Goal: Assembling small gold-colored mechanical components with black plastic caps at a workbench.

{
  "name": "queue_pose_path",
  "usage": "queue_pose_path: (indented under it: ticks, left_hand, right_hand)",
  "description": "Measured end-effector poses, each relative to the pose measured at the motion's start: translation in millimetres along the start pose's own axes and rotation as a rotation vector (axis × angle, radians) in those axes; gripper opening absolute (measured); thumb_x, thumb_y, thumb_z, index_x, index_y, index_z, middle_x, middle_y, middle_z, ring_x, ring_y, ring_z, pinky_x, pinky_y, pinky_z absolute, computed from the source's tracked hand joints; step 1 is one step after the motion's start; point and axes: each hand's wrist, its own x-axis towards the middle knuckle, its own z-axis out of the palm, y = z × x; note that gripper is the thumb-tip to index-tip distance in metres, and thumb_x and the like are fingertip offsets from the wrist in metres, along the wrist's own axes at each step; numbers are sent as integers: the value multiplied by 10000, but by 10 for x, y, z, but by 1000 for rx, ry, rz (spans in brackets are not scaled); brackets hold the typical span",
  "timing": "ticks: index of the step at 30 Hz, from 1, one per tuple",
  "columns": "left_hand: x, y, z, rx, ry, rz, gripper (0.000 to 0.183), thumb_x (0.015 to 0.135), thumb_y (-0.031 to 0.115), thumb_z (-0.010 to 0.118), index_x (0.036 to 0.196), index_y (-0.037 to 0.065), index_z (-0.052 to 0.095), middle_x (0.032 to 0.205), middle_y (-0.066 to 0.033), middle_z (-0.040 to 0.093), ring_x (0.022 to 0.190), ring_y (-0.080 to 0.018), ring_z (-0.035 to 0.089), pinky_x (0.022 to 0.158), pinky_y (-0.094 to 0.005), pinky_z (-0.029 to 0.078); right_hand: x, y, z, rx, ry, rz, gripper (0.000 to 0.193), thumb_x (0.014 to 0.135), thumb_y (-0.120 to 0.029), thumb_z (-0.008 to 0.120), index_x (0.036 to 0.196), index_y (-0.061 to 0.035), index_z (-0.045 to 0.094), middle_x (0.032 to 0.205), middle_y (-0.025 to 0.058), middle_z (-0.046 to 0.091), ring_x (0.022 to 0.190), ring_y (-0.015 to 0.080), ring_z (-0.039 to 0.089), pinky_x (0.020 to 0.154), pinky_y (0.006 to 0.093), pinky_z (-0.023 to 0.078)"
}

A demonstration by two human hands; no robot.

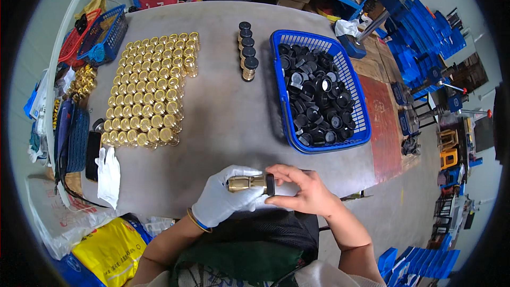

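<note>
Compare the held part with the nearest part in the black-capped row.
Pose: the held part lies sideways; the row part stands upright.
Cap: the held part's black cap faces right; the row part's faces up.
Support: the gloved left hand grips the held part, the bare right hand at its cap; the row part stands untouched on the table.
Shared: brass-coloured body, black cap.

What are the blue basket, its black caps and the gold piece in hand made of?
Blue basket: probably plastic; molded lattice, soft sheen. Black caps: likely plastic, smooth with pale highlights. Gold piece: seemingly brass, polished, by its yellow gleam; plating possible.
</note>
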Motion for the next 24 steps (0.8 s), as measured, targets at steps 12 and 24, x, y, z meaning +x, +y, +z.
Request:
queue_pose_path:
  ticks: [12,24]
  left_hand:
    - [-23,261,43,-85,-72,-320,285,878,237,657,1044,12,596,712,-61,644,512,-102,603,401,-199,389]
    - [-22,207,170,641,-110,412,331,747,150,754,1033,25,643,904,-132,683,806,-207,683,725,-310,536]
  right_hand:
    - [26,38,-63,-143,67,-247,307,760,-160,752,1001,-15,627,868,119,635,772,305,620,703,375,508]
    - [-34,85,-177,163,-201,382,354,942,-297,547,767,7,595,655,179,578,641,318,581,602,380,451]
